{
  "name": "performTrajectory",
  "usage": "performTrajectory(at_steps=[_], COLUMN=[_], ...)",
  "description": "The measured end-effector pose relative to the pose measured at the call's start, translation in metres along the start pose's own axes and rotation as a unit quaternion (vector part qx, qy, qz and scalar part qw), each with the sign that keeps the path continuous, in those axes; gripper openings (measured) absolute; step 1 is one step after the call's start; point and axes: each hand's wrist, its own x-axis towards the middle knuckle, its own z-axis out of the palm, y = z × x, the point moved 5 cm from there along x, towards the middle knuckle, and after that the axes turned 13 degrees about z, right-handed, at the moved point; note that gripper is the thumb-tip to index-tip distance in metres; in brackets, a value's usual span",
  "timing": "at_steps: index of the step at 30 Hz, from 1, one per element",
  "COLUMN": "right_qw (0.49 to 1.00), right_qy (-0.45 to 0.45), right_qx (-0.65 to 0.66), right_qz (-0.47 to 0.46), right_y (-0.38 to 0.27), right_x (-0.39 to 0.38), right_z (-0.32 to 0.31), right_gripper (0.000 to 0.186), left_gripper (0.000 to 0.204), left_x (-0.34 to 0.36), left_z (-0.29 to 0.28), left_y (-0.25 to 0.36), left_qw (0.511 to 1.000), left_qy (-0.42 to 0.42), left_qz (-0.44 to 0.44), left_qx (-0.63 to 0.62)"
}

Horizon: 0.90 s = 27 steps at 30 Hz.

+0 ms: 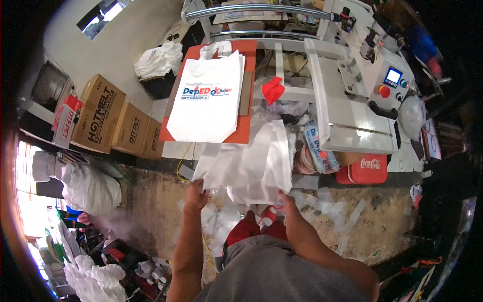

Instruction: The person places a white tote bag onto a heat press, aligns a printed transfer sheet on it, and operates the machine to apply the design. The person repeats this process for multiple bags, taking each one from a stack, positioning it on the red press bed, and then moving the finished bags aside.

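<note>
Between my two hands hangs a white cloth bag, thin and slightly creased, spread out in front of my body. My left hand pinches its near left corner. At the near right corner my right hand grips it between thumb and fingers. Just beyond, a white tote bag with a blue and red print lies flat on an orange-red pad, its handles at the far end. The held bag's far edge comes close to that pad; whether they touch I cannot tell.
A heat press with a control panel stands on the right. A red cloth lies on its frame, a red cooler box below. Cardboard boxes line the left; white bags are piled behind. Scraps of film litter the floor.
</note>
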Motion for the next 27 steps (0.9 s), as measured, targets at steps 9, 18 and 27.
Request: performTrajectory(at_steps=[9,18,27], right_qw=[0.995,0.918,0.978], right_qy=[0.046,0.228,0.076], right_qx=[0.075,-0.204,-0.01], right_qz=[-0.049,-0.252,-0.196], right_y=[-0.041,-0.087,-0.104], right_x=[-0.041,-0.009,-0.042], right_z=[0.052,0.025,-0.007], right_gripper=[0.049,0.047,0.046], left_gripper=[0.032,0.028,0.033], left_x=[-0.254,-0.505,-0.417], left_z=[-0.059,-0.207,-0.222], left_y=[-0.078,-0.16,-0.083], left_qw=[0.885,0.907,0.732], left_qy=[0.001,-0.028,0.244], left_qz=[-0.345,-0.418,-0.521], left_qx=[-0.313,0.03,-0.364])
